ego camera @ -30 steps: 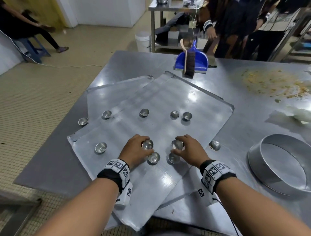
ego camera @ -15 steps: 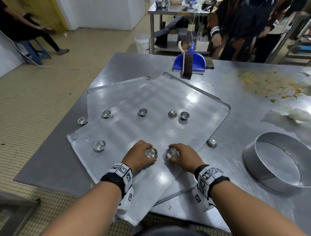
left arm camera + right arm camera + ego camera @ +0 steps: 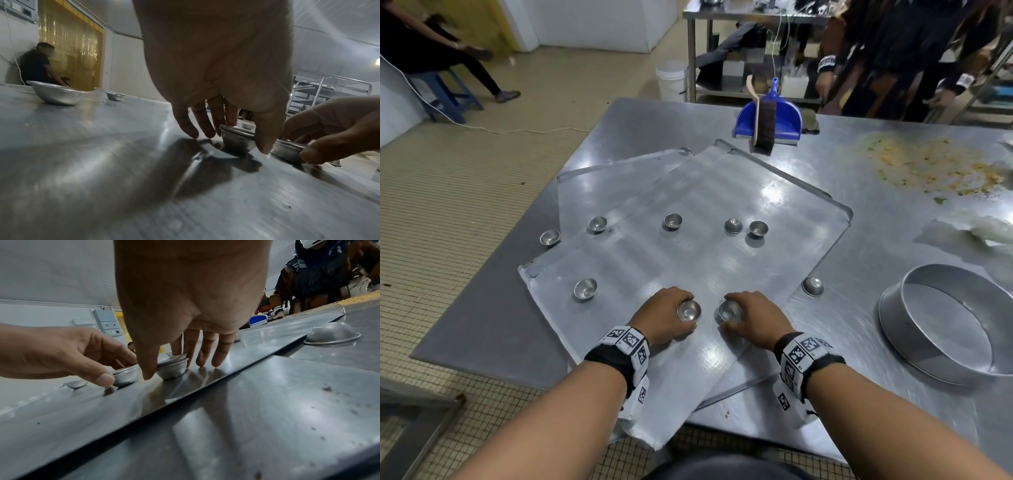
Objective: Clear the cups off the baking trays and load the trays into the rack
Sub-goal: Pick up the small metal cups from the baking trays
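Several baking trays lie fanned on the steel table, the top tray [image 3: 722, 192] over a lower tray [image 3: 602, 185]. Near its front edge my left hand [image 3: 681, 310] pinches a small nested stack of metal cups [image 3: 690, 311] between thumb and fingers; in the left wrist view the left hand [image 3: 246, 138] holds this stack [image 3: 236, 141] resting on the tray. Just to its right my right hand [image 3: 738, 311] pinches a second nested stack [image 3: 729, 311], which the right wrist view shows as a stack [image 3: 174, 369] in the right hand [image 3: 167, 368]. Several loose cups [image 3: 672, 221] remain scattered on the trays.
An upside-down cup [image 3: 813, 286] sits right of the top tray. A round cake tin [image 3: 948, 325] stands at the right, a blue dustpan with a brush [image 3: 770, 120] at the back, crumbs [image 3: 928, 164] at the far right. People stand beyond the table. A metal rack [image 3: 329, 91] stands in the background.
Each hand had two separate cups by it; now each holds one nested stack. Both hands have drawn a little nearer to me and to each other.
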`<move>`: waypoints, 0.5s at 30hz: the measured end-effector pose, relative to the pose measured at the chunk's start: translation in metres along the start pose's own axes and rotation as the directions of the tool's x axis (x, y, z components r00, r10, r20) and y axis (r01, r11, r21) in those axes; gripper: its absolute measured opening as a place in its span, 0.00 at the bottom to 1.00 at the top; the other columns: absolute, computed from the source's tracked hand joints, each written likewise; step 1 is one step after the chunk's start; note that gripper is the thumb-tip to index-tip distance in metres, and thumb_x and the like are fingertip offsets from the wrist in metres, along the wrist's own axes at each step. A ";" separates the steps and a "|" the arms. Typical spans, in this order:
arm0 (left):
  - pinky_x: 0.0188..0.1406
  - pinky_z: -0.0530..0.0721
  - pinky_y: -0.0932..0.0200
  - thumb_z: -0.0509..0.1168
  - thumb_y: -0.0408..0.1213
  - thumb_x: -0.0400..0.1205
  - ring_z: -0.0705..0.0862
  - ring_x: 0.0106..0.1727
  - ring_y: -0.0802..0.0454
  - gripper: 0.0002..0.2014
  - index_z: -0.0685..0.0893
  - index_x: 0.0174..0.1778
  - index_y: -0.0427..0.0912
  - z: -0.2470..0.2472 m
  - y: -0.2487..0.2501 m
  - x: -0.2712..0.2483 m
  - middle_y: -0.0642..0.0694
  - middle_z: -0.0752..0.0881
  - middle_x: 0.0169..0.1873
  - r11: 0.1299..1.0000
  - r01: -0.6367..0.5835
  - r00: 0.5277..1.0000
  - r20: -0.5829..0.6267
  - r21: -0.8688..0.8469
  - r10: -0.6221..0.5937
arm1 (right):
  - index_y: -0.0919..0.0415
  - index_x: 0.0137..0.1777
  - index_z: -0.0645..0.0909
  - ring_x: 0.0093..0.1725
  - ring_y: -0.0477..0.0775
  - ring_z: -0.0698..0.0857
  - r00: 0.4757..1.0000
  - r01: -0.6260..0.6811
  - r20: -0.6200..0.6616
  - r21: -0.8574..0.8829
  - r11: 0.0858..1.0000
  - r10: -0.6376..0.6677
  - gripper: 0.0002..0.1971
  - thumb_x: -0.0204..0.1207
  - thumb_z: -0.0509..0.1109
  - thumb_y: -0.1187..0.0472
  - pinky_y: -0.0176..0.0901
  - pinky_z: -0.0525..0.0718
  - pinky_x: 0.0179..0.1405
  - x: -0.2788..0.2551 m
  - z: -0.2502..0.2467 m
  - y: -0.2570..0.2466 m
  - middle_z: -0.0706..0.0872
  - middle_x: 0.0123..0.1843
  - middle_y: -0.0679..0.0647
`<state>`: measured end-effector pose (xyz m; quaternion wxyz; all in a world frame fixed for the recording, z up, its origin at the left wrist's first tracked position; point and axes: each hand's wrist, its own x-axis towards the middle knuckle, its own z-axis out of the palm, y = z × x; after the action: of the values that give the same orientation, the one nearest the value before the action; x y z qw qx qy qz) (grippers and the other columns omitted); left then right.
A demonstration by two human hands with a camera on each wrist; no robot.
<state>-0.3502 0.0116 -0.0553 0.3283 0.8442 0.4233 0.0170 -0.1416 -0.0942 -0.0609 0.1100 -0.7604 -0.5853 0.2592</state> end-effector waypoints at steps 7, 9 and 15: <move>0.67 0.79 0.56 0.78 0.47 0.72 0.80 0.68 0.51 0.32 0.80 0.74 0.48 -0.001 -0.001 -0.001 0.52 0.83 0.66 1.000 0.007 1.000 0.030 0.005 -0.007 | 0.47 0.75 0.78 0.69 0.55 0.77 1.000 0.004 -0.008 -0.006 1.000 -0.004 0.28 0.75 0.75 0.43 0.50 0.79 0.65 -0.001 0.002 0.001 0.84 0.69 0.48; 0.67 0.78 0.58 0.78 0.48 0.72 0.79 0.69 0.52 0.34 0.79 0.76 0.48 -0.001 -0.001 -0.001 0.52 0.83 0.67 1.000 0.007 0.999 0.032 0.001 -0.007 | 0.46 0.76 0.77 0.70 0.55 0.76 1.000 0.007 -0.010 -0.005 1.000 -0.007 0.30 0.75 0.76 0.42 0.50 0.79 0.65 -0.001 0.003 0.002 0.83 0.70 0.48; 0.70 0.77 0.58 0.80 0.55 0.71 0.79 0.71 0.53 0.37 0.78 0.77 0.50 -0.003 0.001 0.000 0.53 0.82 0.69 1.000 0.010 1.000 0.027 -0.008 -0.009 | 0.47 0.79 0.74 0.72 0.54 0.75 1.000 0.013 -0.003 -0.005 1.000 -0.013 0.34 0.74 0.76 0.40 0.49 0.77 0.68 0.000 0.003 0.003 0.81 0.74 0.48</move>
<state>-0.3499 0.0127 -0.0524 0.3374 0.8411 0.4228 0.0056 -0.1407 -0.0954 -0.0649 0.1107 -0.7572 -0.5907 0.2559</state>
